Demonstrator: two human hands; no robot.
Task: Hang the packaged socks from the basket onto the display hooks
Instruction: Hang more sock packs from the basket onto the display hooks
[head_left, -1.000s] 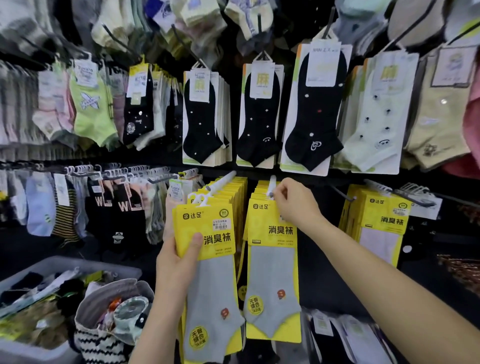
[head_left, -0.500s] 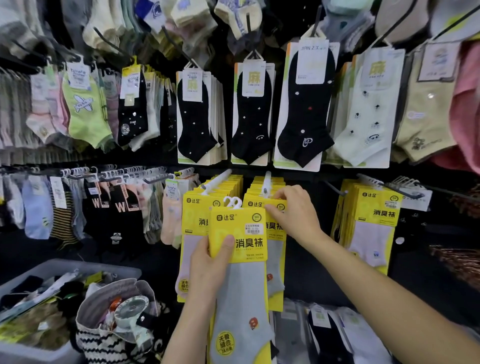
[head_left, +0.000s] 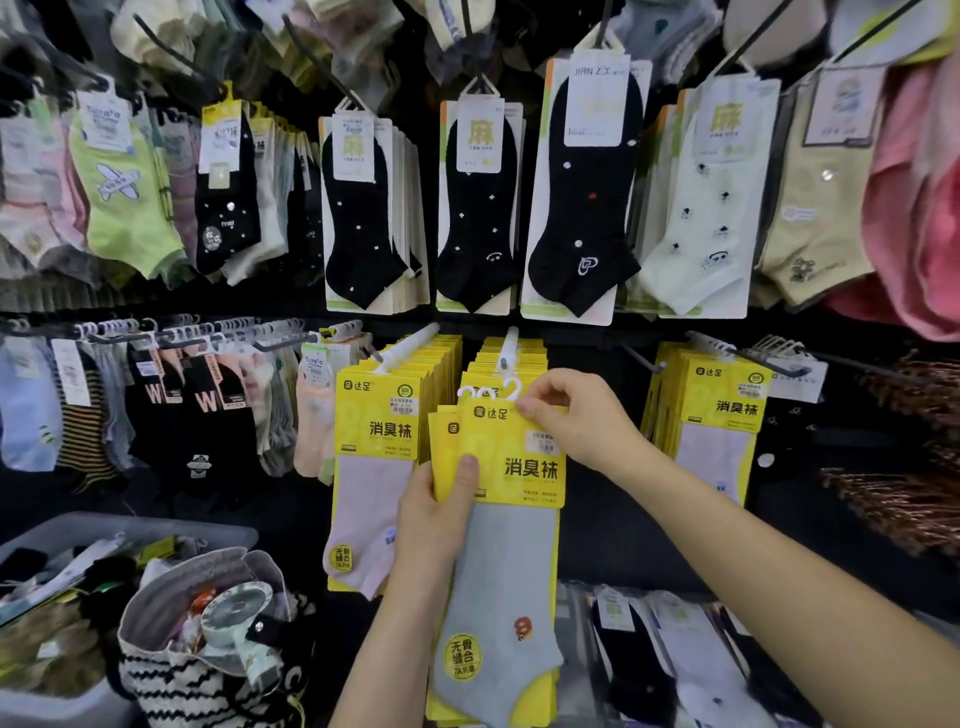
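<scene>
Head view: left hand (head_left: 435, 525) grips a fan of yellow-carded grey sock packs (head_left: 511, 470) just below the white-tipped display hook (head_left: 508, 349), thumb on the front. Right hand (head_left: 576, 421) pinches the front pack's top corner beside its white hanger loops (head_left: 493, 391). Risk: the loops tangle and drag a second pack, or miss the hook tip. Pack count unclear; the grey basket (head_left: 130, 525) is cut off at lower left.

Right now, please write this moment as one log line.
left hand: grips sock packs | right hand: pinches their top edge | hook: packs not yet on
</scene>
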